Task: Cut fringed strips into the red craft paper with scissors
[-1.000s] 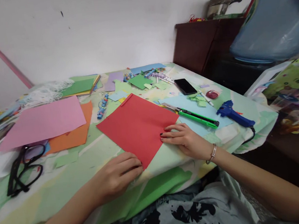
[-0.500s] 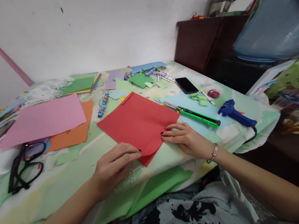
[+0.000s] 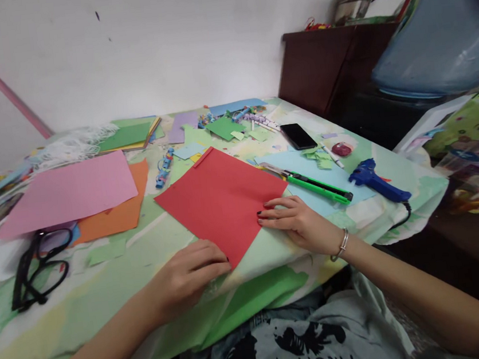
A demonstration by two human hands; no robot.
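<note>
**Two Hands Steadying a Red Sheet at Its Near Edges**

Head view. The red sheet is lying cornerwise on the cloth-covered bench, directly in front of the person, with one corner pointing toward the body. A narrow red strip is running along its upper left edge; whether it is a fold or a separate piece is not clear.

The left hand is resting at the near corner, fingers curving over the paper; whether it is pinching the corner cannot be told. The right hand is lying on the lower right edge, its fingers stretched out, only slightly parted, and bearing on the sheet from above.

To the right, a green utility knife is lying across a pale blue sheet, just beside the red sheet's right corner; a blue glue gun is sitting farther out. To the left, a pink sheet is partly covering an orange sheet.

Judged from this arrangement, the right hand is serving as the anchor while the left is minding the corner. Good technique is demanding light, even fingertip pressure, since a hard push is risking a slip or a crease. The left fingers are best staying close to the corner's tip, keeping its edges true, and the right hand clear of the knife.
</note>
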